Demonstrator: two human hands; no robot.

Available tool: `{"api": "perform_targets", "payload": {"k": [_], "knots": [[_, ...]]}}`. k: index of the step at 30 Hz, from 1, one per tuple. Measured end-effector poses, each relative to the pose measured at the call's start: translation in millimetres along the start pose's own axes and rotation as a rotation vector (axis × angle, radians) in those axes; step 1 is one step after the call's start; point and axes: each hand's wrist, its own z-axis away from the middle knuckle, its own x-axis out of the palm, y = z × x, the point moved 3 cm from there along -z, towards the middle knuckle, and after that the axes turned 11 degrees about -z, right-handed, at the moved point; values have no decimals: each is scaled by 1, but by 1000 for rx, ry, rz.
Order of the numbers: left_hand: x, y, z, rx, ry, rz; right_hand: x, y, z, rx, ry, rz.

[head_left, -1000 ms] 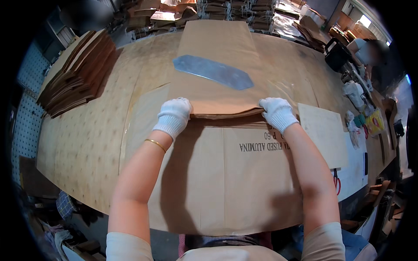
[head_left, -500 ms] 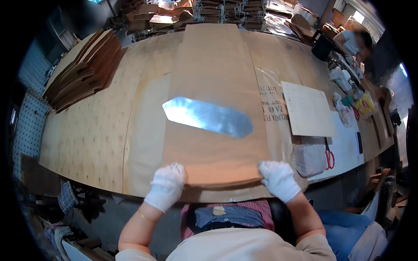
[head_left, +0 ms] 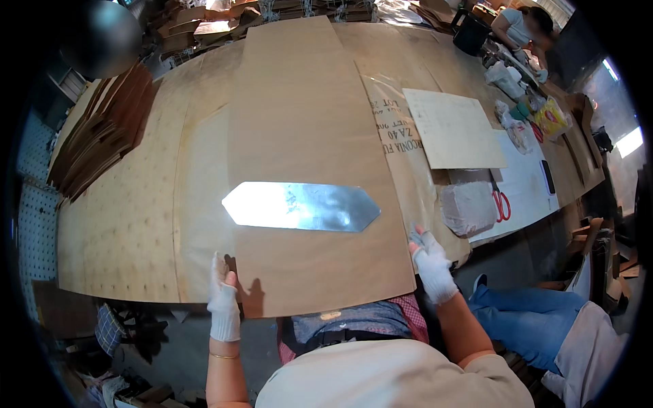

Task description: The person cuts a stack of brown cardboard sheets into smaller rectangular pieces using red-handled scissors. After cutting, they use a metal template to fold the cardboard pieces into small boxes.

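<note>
A long brown paper sheet lies lengthwise across the table, its near edge at the front by my body. On it rests a shiny silver plate with pointed ends. My left hand, in a white glove with the thumb tip bare, stands beside the sheet's near left corner, fingers stretched and holding nothing. By the right edge is my right hand, also gloved, fingers extended and apart from the thumb. Whether it touches the sheet's edge I cannot tell.
Brown sheets form a stack at the far left. To the right are a pale square board, a plastic-wrapped block, red-handled scissors, a phone and a yellow packet. A co-worker is at the far right.
Both hands have let go of the sheet's near edge and opened at its sides. That edge, bent up before, now lies flatter and nearer me. The view has shifted too.
</note>
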Motion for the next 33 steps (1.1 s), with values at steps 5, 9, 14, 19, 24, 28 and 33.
{"api": "perform_targets", "payload": {"k": [5, 9, 14, 19, 24, 28, 33], "knots": [[21, -65, -28, -60, 124, 231, 24, -6, 0, -44, -33, 352], [0, -17, -26, -106, 49, 156, 35, -55, -10, -178, -115, 749], [-2, 27, -58, 409, 289, -659, 162, -79, -19, -901, -518, 1035], [23, 35, -62, 493, 244, -782, 239, -52, -109, -1177, -511, 1364], [26, 29, -68, 548, 272, -726, 261, -83, -203, -1136, -358, 1407], [18, 31, -63, 531, 199, -710, 225, -51, -139, -1226, -481, 1215], [2, 24, -54, 571, 83, -618, 132, -48, -35, -940, -632, 1048]]}}
